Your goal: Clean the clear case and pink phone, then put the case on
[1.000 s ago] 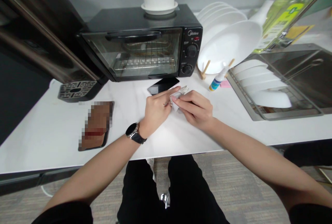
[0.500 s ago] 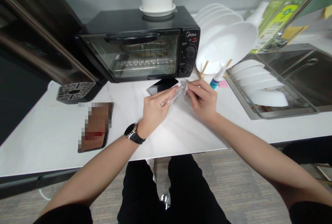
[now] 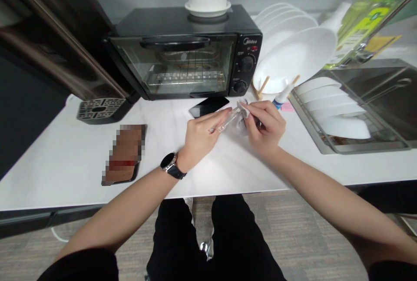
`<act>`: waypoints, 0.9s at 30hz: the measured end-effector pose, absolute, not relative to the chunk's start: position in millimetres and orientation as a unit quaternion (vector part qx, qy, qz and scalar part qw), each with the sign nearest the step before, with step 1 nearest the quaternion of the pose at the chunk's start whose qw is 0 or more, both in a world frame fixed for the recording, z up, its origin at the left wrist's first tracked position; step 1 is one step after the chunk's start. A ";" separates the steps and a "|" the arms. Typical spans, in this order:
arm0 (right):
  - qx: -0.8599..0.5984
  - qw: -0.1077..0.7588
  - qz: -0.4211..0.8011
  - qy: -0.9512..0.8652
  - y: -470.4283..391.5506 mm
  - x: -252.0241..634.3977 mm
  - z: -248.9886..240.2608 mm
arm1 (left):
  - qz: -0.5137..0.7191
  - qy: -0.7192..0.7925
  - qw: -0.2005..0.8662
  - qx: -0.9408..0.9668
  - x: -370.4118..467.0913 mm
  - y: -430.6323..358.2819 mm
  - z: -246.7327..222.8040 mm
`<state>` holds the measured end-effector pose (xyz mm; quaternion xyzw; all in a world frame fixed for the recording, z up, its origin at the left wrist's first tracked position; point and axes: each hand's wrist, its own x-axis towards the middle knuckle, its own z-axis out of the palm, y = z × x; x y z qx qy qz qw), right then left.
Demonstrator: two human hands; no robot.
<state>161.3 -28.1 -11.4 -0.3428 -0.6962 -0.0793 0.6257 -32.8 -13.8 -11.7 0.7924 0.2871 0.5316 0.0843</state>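
Counter edge: white counter [image 3: 81, 155] ends just under both forearms; bare surface lies open left of the hands, up to the brown phone case [image 3: 124, 154].
Back side: toaster oven [image 3: 185, 53] closes the back, with the black phone [image 3: 208, 106] flat just before it, near the fingertips.
Right side: sink [image 3: 384, 94] begins close beside the right hand; small glue bottle [image 3: 280, 98] stands between them.
Containers: dish rack [image 3: 345, 142] in the sink holds white plates [image 3: 329, 103]; more white plates [image 3: 293, 51] lean on the wooden stand behind.
Thing: clear plastic tube [image 3: 228, 119] is tilted above the counter, between both hands.
Left hand [image 3: 200, 135]: fingers closed around the lower end of the tube.
Right hand [image 3: 265, 127]: fingertips pinched on a small white cloth [image 3: 243, 109] at the upper end of the tube.
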 end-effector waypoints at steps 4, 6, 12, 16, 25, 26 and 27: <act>-0.269 0.593 -0.086 -0.754 -33.5 155.9 -9.6 | 0.517 0.286 0.089 0.802 -33.2 -16.2 -7.8; -0.231 0.565 -0.079 -0.788 -37.0 151.5 -7.6 | 0.506 0.297 0.103 0.803 -34.4 -18.1 -6.6; -0.196 0.548 -0.088 -0.808 -37.2 150.7 -4.6 | 0.497 0.301 0.112 0.806 -36.6 -17.3 -6.9; -0.256 0.573 -0.101 -0.772 -29.3 159.8 -7.5 | 0.513 0.305 0.080 0.798 -35.9 -13.9 -9.4; -0.294 0.591 -0.101 -0.745 -28.8 161.0 -6.3 | 0.511 0.319 0.074 0.795 -36.4 -13.5 -11.5; -0.282 0.591 -0.096 -0.750 -30.2 159.0 -6.4 | 0.509 0.312 0.073 0.799 -36.3 -13.4 -10.7; -0.266 0.591 -0.089 -0.756 -31.8 156.8 -6.6 | 0.506 0.306 0.073 0.803 -36.2 -13.5 -9.8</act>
